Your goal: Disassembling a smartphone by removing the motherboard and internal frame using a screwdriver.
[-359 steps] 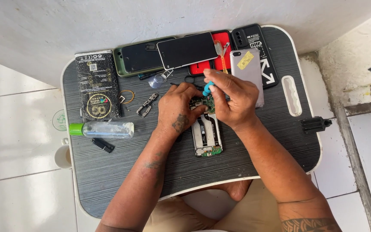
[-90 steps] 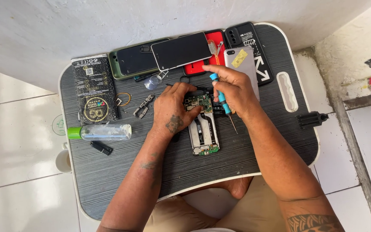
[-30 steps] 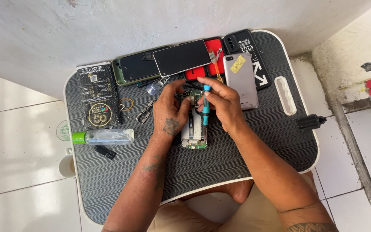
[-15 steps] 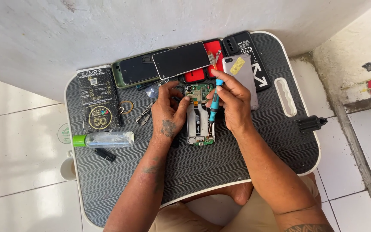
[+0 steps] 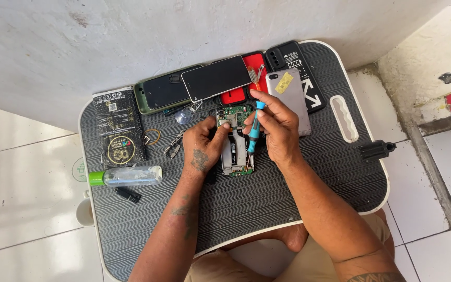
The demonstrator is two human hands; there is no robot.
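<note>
Head cam: left hand point(image 5: 203, 149) is pinning the opened phone point(image 5: 237, 141), right hand point(image 5: 276, 130) is gripping a blue screwdriver point(image 5: 254, 130); back's off, circuit board point(image 5: 236, 116) still seated, looks mid-teardown.

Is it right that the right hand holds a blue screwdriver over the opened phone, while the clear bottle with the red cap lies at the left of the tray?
Not quite. The head view shows the bottle has a green cap, not red. The rest stands: the right hand holds the blue screwdriver over the opened phone, and the bottle lies at the left of the tray.
</note>
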